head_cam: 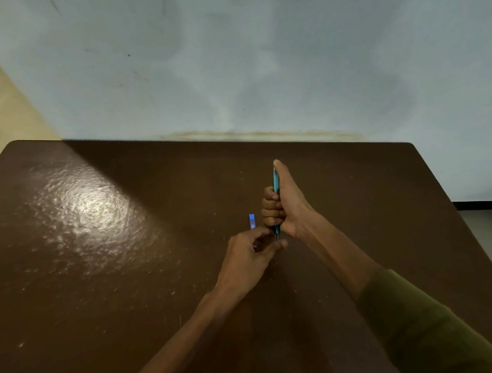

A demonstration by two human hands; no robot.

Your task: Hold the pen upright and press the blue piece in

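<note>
The right hand (284, 204) grips a teal pen (276, 201) upright above the brown tabletop (103, 256); its fingers (270, 211) curl tightly round the barrel and the thumb lies straight along it up to the top end. The pen's tip points down, just beside the left hand (254, 252). The left hand sits below, fingers bent, pinching a small dark piece that is too blurred to identify, close to the pen tip. A small blue cap (252, 221) shows just above the left hand; whether it stands on the tabletop or is held cannot be told. Olive sleeves (420, 325) cover both forearms. A pale wall (258, 53) rises behind the tabletop.
</note>
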